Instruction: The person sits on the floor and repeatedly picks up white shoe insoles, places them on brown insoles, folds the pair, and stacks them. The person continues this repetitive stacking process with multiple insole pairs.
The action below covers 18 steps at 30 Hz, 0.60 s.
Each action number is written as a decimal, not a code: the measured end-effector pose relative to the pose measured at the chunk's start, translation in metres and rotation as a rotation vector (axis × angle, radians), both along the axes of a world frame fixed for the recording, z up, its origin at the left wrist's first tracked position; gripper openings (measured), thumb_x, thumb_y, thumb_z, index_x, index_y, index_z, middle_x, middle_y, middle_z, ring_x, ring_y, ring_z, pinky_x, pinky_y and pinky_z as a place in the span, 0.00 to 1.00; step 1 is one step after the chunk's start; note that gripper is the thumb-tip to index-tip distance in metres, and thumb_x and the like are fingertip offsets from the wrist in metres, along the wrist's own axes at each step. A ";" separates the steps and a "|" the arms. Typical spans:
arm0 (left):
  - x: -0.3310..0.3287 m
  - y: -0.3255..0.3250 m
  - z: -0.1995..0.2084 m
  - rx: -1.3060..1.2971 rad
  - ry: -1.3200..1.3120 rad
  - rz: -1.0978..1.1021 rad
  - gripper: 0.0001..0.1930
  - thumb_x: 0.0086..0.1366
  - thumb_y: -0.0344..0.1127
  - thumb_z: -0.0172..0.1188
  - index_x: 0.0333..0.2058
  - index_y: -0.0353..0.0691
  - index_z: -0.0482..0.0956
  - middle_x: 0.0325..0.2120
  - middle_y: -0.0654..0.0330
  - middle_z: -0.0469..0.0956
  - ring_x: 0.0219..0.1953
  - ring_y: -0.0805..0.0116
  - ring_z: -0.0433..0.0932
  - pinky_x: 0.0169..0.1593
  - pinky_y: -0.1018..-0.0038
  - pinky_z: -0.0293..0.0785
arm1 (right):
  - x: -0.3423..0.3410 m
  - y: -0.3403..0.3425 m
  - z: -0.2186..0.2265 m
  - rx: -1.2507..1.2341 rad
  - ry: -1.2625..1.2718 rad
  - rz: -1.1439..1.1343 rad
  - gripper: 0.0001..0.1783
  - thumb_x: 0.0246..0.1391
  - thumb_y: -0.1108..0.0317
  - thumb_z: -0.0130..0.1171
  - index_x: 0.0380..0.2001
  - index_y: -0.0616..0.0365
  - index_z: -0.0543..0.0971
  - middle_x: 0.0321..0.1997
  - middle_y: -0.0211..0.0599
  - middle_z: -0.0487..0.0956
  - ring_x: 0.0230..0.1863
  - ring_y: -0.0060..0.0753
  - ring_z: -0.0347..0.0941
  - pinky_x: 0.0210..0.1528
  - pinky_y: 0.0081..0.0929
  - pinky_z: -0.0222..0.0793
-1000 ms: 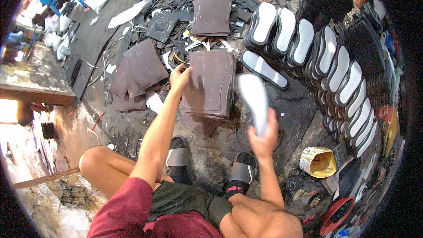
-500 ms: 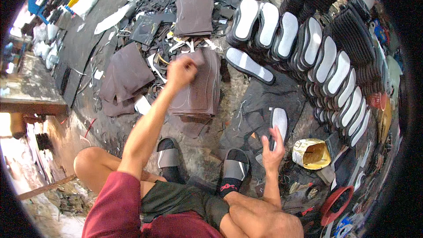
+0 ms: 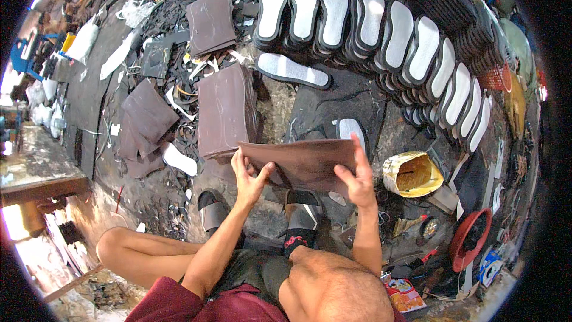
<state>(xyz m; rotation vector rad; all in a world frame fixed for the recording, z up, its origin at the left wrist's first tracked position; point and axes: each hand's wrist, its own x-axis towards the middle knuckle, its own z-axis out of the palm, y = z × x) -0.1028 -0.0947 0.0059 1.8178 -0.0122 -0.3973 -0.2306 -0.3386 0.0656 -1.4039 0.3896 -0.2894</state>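
A dark brown rubber-like sheet [image 3: 301, 164] hangs tilted between my two hands, above my feet. My left hand [image 3: 250, 179] pinches its left end with the thumb on the near face. At the opposite end, my right hand [image 3: 358, 180] grips the edge, thumb toward me and fingers behind. Just beyond my left hand lies a stack of similar brown sheets [image 3: 223, 110], faint outlines drawn on the top one. A white-topped black shoe sole [image 3: 350, 130] shows partly behind the held sheet. Farther off, another sole [image 3: 292, 71] lies on its own.
Rows of stacked soles [image 3: 396, 33] curve around the far right. More brown sheets [image 3: 211, 22] and folded pieces [image 3: 149, 113] lie to the left among black scraps. A yellowish container [image 3: 413, 174] and a red ring-shaped basket [image 3: 471, 238] stand at right. A wooden bench [image 3: 44, 185] borders the left.
My left hand has come back from the brown stack toward me, bringing a sheet. My right hand, formerly empty beside the near sole, now grips the sheet's other end. The view has shifted right.
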 end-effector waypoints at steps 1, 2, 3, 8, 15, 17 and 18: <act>0.004 0.003 0.000 0.086 -0.038 -0.053 0.49 0.53 0.39 0.77 0.69 0.40 0.56 0.64 0.54 0.51 0.61 0.58 0.65 0.62 0.66 0.67 | 0.003 -0.007 -0.001 0.160 -0.004 -0.029 0.40 0.60 0.75 0.57 0.72 0.63 0.54 0.70 0.41 0.65 0.70 0.32 0.60 0.73 0.31 0.48; 0.007 -0.004 0.012 0.163 -0.063 -0.118 0.46 0.54 0.38 0.76 0.68 0.40 0.58 0.64 0.54 0.50 0.62 0.58 0.63 0.62 0.67 0.67 | 0.002 -0.014 -0.010 0.167 0.008 -0.068 0.38 0.61 0.74 0.56 0.72 0.64 0.55 0.70 0.40 0.65 0.70 0.33 0.60 0.73 0.32 0.49; 0.012 -0.004 0.020 0.240 -0.101 -0.173 0.43 0.55 0.37 0.75 0.66 0.40 0.61 0.64 0.54 0.50 0.63 0.58 0.62 0.61 0.68 0.68 | 0.004 -0.017 -0.022 0.174 0.008 -0.097 0.36 0.62 0.73 0.55 0.71 0.64 0.57 0.70 0.39 0.65 0.69 0.34 0.61 0.72 0.33 0.50; 0.028 0.000 -0.001 0.127 0.250 -0.155 0.32 0.57 0.23 0.68 0.60 0.37 0.67 0.47 0.57 0.77 0.51 0.68 0.75 0.58 0.71 0.70 | -0.007 -0.023 -0.084 -1.014 0.533 -0.535 0.35 0.56 0.60 0.64 0.64 0.58 0.69 0.62 0.51 0.73 0.63 0.56 0.65 0.65 0.46 0.59; 0.009 -0.017 -0.028 -0.156 0.198 -0.101 0.31 0.61 0.16 0.55 0.63 0.38 0.60 0.50 0.55 0.76 0.54 0.64 0.75 0.58 0.69 0.69 | 0.002 -0.032 -0.054 -1.055 0.554 -0.568 0.61 0.34 0.68 0.78 0.72 0.53 0.55 0.67 0.53 0.68 0.65 0.56 0.64 0.66 0.47 0.59; 0.023 -0.035 -0.028 -0.268 0.354 -0.141 0.33 0.59 0.16 0.53 0.64 0.36 0.58 0.56 0.51 0.71 0.58 0.63 0.71 0.62 0.69 0.67 | 0.006 -0.037 -0.016 -1.010 0.393 -0.650 0.64 0.30 0.74 0.79 0.72 0.57 0.54 0.68 0.51 0.68 0.65 0.54 0.65 0.65 0.48 0.60; 0.031 -0.042 -0.042 -0.175 0.159 -0.230 0.35 0.60 0.17 0.55 0.66 0.37 0.56 0.58 0.50 0.70 0.59 0.60 0.71 0.63 0.67 0.66 | 0.011 -0.035 0.011 -1.037 0.408 -0.657 0.64 0.29 0.74 0.79 0.72 0.57 0.54 0.67 0.51 0.68 0.65 0.54 0.65 0.66 0.47 0.60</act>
